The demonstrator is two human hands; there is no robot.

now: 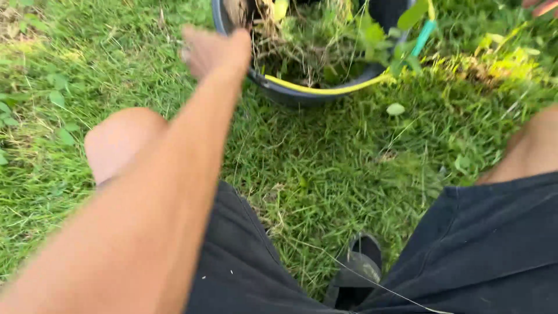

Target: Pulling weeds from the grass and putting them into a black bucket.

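A: Green lawn [325, 168] fills the field, patched with broad-leaved weeds at the far left. What lies next, moving right?

B: The person's left knee [119, 142], bare, and above it the left arm, stretched forward. The left hand [212, 52] sits just beside the near-left rim of a dark round bucket [290, 93] with a yellow band along its edge. The hand is motion-blurred; whether it touches the rim cannot be told.

A: And the state of its fingers?

B: They appear loosely curled toward the bucket and hold nothing visible, but the blur leaves open whether they are spread or pressed together.

A: Contents of the bucket?

B: Pulled weeds [317, 49], roots and dry stems piled to the rim, with leafy shoots and a green handle [423, 36] leaning over its right edge. The bucket stands on the grass at top centre, ahead of both knees.

A: Further right?

B: Black shorts [494, 244], a dark sandal [360, 270] between the legs, and fingertips at the top right corner, presumably the right hand [540, 6]; its grip is cut off from view.

A: Risk, as a judgement?

B: The load is heaped and overhanging; a push or tug on the near rim could tip the bucket on the soft turf and spill weeds back onto the lawn.
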